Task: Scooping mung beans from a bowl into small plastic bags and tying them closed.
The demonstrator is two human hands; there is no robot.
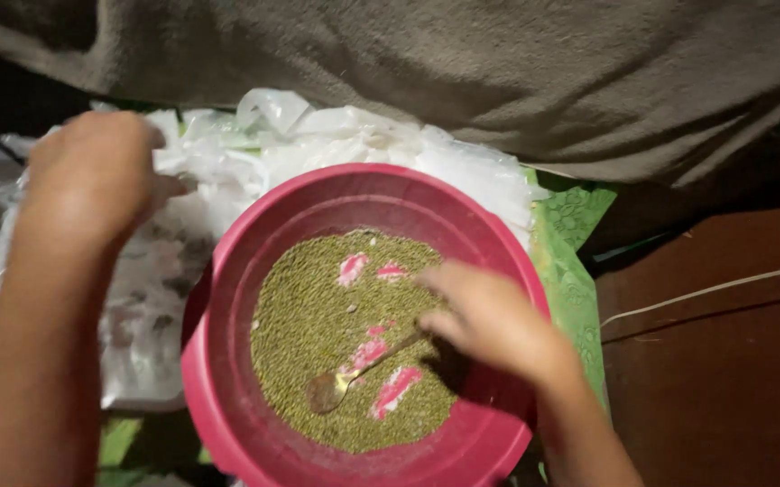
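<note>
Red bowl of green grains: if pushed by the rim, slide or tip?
The bowl looks wide and low, so it would probably slide rather than tip. The grains lie in a thin layer with bare red patches, so likely light, and they would shift easily. The spoon in the right hand rests loose and may skid.

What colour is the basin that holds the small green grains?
Pinkish red; the basin shows clearly in the head view.

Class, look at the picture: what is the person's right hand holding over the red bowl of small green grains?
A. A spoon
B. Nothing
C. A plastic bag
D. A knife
A. The right hand grips the handle of a spoon whose scoop rests in the grains inside the red bowl.
</note>
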